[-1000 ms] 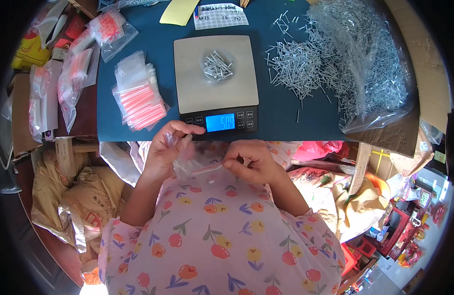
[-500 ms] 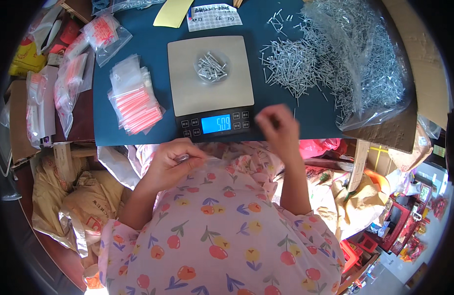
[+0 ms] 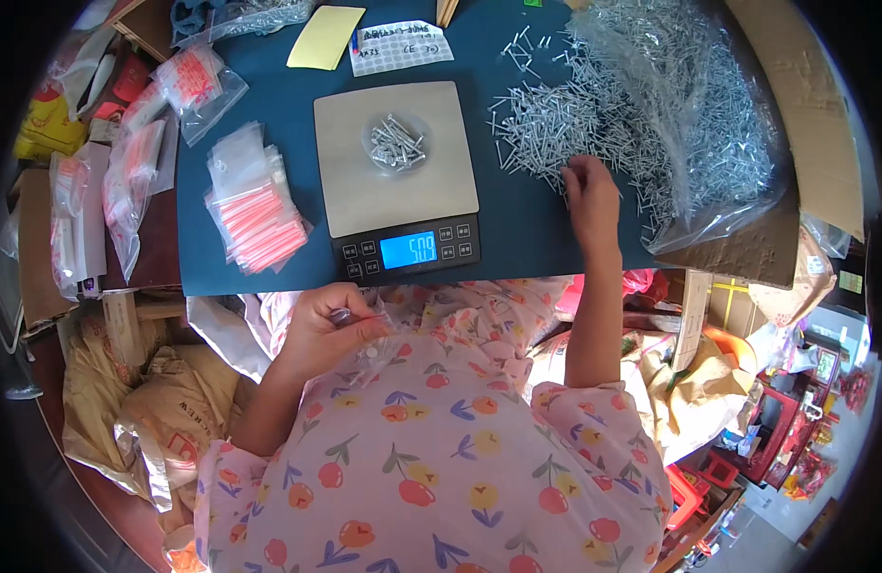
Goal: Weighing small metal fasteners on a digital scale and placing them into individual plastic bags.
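My left hand (image 3: 334, 328) is closed in front of the table's edge, pinching a small clear plastic bag (image 3: 372, 350). Out at the near edge of a loose pile of silver screws (image 3: 536, 124) is my right hand (image 3: 594, 202). Its fingers are bent together at the screws, and what lies between them is hidden. Between the hands stands a digital scale (image 3: 393, 205) with a lit blue display (image 3: 409, 250). On its plate sits a small round clear dish (image 3: 395, 170) holding several screws (image 3: 397, 141).
A stack of zip bags with red strips (image 3: 260, 224) lies left of the scale. More bag packs (image 3: 136, 162) are farther left. A large clear bag of screws (image 3: 718, 143) covers the right side. Yellow paper (image 3: 325, 38) and a label sheet (image 3: 401, 50) lie at the back.
My right hand has moved away from the scale's right corner, forward and right to the screw pile. My left hand keeps the clear bag near the table edge. The display looks unchanged.
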A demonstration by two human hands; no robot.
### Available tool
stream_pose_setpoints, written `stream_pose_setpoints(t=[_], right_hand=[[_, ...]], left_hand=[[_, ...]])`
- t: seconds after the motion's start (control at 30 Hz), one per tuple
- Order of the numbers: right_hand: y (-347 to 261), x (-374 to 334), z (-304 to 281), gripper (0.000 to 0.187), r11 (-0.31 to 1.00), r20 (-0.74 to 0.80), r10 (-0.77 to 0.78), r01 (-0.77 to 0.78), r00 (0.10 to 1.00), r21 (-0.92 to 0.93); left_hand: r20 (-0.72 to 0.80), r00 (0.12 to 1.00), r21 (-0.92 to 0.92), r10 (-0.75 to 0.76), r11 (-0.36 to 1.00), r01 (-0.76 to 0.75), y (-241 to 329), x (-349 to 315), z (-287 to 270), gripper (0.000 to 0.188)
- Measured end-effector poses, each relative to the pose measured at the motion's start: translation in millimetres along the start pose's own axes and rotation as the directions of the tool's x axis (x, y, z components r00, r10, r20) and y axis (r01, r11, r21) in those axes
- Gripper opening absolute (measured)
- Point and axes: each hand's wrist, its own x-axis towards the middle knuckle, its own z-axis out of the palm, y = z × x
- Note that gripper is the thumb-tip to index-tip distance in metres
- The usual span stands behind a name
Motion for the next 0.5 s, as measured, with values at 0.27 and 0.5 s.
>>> stream_pose_setpoints(t=[0.27, 0.5], right_hand=[[-2, 20, -6, 0.012, 0.937, -0.269, -0.344, 0.310, 0.900, -0.162], [-83, 30, 24, 0.012, 0.701, 0.017, -0.183, 0.118, 0.983, 0.703]], left_hand=[[0.004, 1.000, -0.029, 0.009, 1.000, -0.009, -4, -1, -2, 0.015], [0.038, 0.998, 0.141, 0.044, 0.989, -0.049, 9, 9, 11, 0.013]])
